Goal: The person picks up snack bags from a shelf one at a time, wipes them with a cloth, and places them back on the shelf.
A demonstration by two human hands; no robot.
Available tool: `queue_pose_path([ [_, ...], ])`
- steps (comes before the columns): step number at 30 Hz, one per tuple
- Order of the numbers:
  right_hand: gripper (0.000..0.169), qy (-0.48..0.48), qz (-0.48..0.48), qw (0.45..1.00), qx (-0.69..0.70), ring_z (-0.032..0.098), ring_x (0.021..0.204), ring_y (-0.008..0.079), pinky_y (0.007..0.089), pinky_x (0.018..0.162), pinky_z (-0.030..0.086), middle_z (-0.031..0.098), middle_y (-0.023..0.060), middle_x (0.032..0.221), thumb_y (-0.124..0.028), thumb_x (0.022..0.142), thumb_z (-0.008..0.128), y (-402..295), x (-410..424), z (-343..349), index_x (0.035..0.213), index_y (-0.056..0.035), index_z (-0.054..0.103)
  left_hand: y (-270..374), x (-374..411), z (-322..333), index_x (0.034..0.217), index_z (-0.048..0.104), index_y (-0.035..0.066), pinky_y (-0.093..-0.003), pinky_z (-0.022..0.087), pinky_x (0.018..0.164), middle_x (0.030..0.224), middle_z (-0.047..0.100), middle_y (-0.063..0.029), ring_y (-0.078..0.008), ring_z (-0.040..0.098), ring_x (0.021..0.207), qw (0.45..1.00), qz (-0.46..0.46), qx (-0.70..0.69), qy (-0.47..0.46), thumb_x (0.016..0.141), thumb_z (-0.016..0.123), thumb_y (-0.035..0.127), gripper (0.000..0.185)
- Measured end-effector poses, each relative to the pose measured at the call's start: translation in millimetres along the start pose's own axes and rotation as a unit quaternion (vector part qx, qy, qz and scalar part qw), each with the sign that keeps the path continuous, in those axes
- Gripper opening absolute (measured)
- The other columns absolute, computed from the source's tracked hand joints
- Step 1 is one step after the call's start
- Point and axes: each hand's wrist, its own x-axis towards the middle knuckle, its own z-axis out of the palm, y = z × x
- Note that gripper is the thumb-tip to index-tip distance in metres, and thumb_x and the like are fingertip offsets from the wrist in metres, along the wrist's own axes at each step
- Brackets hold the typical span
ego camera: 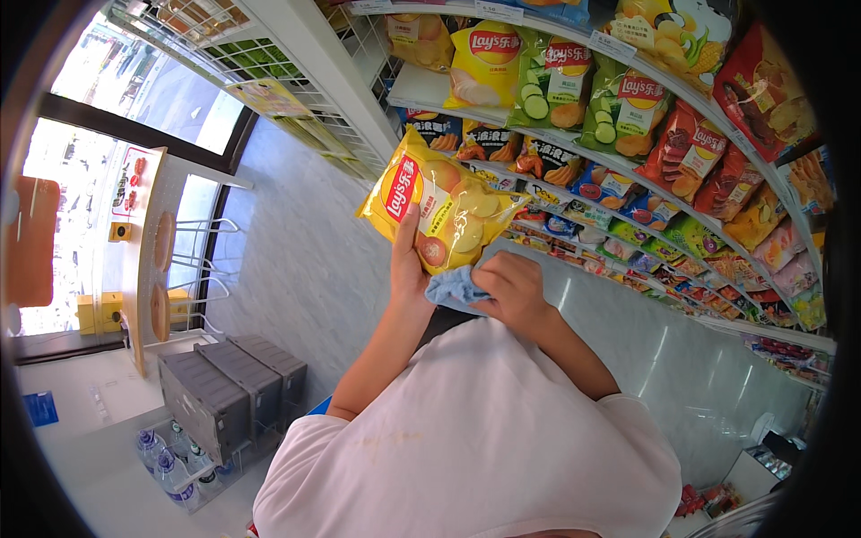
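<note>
A yellow Lay's potato chip bag point(447, 208) is held up in front of my chest. My left hand point(409, 259) grips its lower left side, with the thumb lying on the printed front. Close to the bag's lower right edge, my right hand point(509, 286) has its fingers closed on a blue cloth point(457, 286), which lies bunched against the bottom of the bag. The fingers behind the bag are hidden.
Shelves of snack bags point(625, 111) curve along the front and right. A white wire rack point(296, 74) stands at the upper left. Grey lidded crates point(218, 390), bottles point(175, 477) and a wooden counter point(149, 269) with stools are to the left.
</note>
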Motion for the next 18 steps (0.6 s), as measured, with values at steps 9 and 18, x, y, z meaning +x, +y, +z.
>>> queue_pose_path([
  [9,0.036,0.155,0.039,0.987,-0.020,0.057,0.064,0.0282,0.0390,0.054,0.046,0.059,0.0093,0.081,-0.023,0.076,0.084,22,-7,-10,0.098,-0.0065,0.061,-5,-7,1,0.139,0.048,0.005,-0.0472,0.054,0.101,0.134,0.061,-0.0147,-0.0297,0.064,0.119,1.000,-0.010,-0.014,-0.008,0.101,0.061,0.026,0.045],
  [18,0.032,0.242,0.189,0.949,-0.073,0.059,0.068,0.0280,0.0368,0.061,0.049,0.063,0.0102,0.083,-0.018,0.076,0.085,34,-4,-14,0.097,-0.0048,0.064,-4,-13,1,0.135,0.049,0.006,-0.0435,0.057,0.096,0.127,0.063,-0.0126,-0.0258,0.065,0.114,0.997,0.056,0.057,0.012,0.097,0.067,0.018,0.044],
])
